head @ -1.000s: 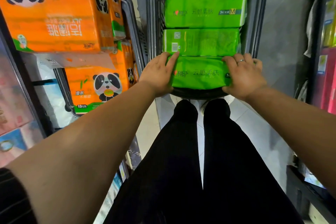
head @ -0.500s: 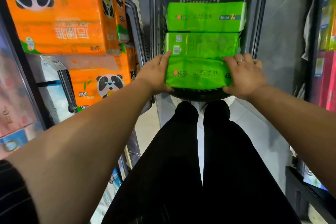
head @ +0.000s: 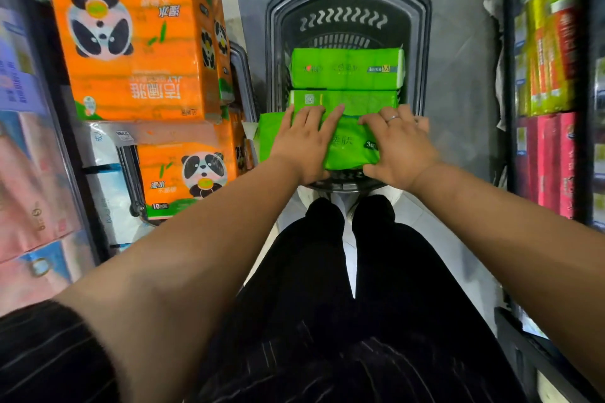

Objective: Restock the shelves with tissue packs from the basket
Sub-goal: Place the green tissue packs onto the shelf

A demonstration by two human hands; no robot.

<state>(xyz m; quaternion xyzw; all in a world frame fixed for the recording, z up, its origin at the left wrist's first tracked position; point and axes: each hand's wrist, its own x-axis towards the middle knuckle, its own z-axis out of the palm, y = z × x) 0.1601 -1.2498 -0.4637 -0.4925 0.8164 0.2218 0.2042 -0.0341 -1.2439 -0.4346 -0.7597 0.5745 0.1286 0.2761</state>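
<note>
Tissue pack (head: 347,149), green, head view: lies at the near rim of the basket (head: 417,42), poking over its left side. Your left hand (head: 304,144) and right hand (head: 401,147) clasp it, fingers spread on top. Farther pack (head: 347,69) reads "M". Orange panda packs (head: 131,42) read "10".

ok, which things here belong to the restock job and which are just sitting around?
Job: nearest green pack, held by left hand and right hand; middle green pack; far green pack; basket.
Bystanders: orange panda packs; yellow and red packs.

tissue packs (head: 347,69): three, green, flat | inside dark basket (head: 347,3)
</note>
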